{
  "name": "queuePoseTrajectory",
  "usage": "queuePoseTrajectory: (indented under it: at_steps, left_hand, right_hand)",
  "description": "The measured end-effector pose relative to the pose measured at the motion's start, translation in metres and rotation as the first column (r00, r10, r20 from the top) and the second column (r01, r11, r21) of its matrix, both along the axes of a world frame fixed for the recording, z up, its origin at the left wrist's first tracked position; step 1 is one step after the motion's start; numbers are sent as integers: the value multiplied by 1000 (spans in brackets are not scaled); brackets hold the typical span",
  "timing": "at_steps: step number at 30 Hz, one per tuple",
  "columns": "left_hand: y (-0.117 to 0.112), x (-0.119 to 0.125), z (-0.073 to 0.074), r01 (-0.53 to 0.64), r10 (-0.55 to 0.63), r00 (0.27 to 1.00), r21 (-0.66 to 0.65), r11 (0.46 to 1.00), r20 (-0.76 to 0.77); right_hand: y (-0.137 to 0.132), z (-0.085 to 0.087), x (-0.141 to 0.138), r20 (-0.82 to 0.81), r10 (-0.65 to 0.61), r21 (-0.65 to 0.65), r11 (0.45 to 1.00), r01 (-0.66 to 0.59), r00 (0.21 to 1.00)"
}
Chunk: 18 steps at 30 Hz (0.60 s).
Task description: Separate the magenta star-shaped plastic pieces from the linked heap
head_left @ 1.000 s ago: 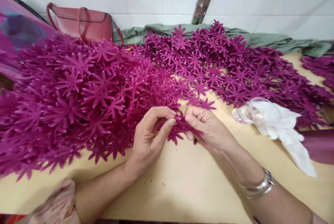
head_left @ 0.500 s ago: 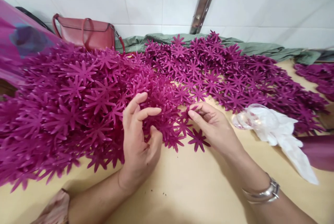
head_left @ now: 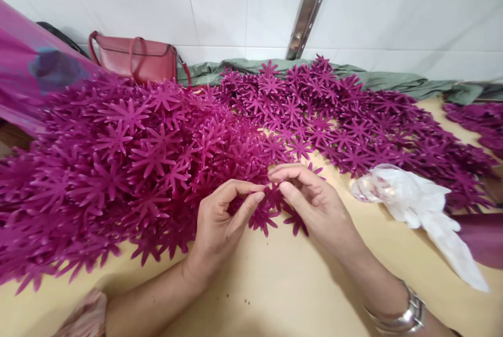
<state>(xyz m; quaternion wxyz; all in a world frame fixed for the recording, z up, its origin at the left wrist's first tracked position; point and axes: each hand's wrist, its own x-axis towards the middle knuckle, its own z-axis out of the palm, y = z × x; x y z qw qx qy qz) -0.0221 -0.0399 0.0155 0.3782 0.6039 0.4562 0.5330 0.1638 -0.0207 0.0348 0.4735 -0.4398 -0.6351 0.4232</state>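
Observation:
Over the near edge of a big heap of magenta star-shaped artificial flower pieces (head_left: 151, 159), both hands meet at one piece. My left hand (head_left: 220, 221) is closed, thumb and forefinger pinching a petal tip on its left side. My right hand (head_left: 314, 203) pinches the same flower piece (head_left: 272, 191) from the right, its other fingers curled. Much of that piece blends with the heap behind it. Just below the right fingers, another flower piece (head_left: 296, 221) lies on the table, partly covered by the hand.
A second, darker bank of flower pieces (head_left: 361, 127) spreads along the back right of the pale table (head_left: 283, 284). White crumpled tissue with clear plastic (head_left: 424, 198) lies at right. A red handbag (head_left: 137, 59) and green cloth (head_left: 393, 81) sit by the wall; pink plastic (head_left: 23, 64) hangs at left.
My left hand has come down and to the right, its spread fingers closing on the flower piece. The right hand has shifted slightly down, still pinching. The view has tilted up a little.

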Motion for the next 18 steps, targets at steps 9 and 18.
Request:
queuePoseTrajectory:
  at_steps: [9,18]
  left_hand:
    - [2,3,3,43,6,972,-204,978,234]
    - [4,3,4,120,-50,964,-259,958,262]
  right_hand:
    - [-11,-10,-13,-61,-63,12,998,64,996]
    - [-10,-12,-16,-96,-114,93,988,123,989]
